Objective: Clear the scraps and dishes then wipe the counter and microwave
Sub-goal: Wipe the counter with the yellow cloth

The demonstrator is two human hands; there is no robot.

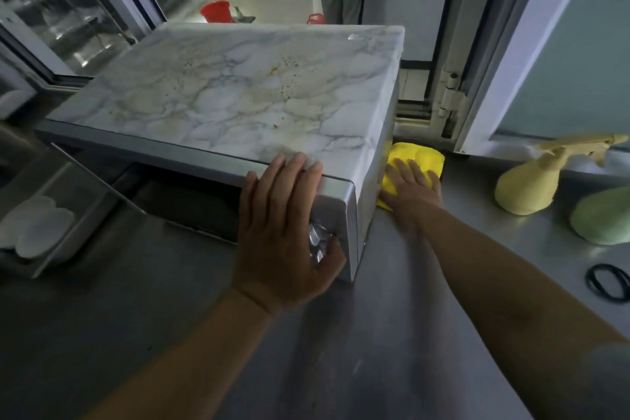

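Pressing a yellow cloth (417,160) flat on the steel desk (392,317) with spread fingers, the right hand (410,189) works just right of the microwave (225,95) (marble-patterned top, speckled with stains), whose front corner the left hand (284,232) braces, fingers straight.

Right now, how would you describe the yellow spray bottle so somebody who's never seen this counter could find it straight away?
Start at the marble-patterned microwave on the steel counter and look to its right, past the bright yellow cloth under the right hand. Near the window frame stands the pale yellow pear-shaped spray bottle. Its trigger nozzle sets it apart from the rounded pale green object beside it.
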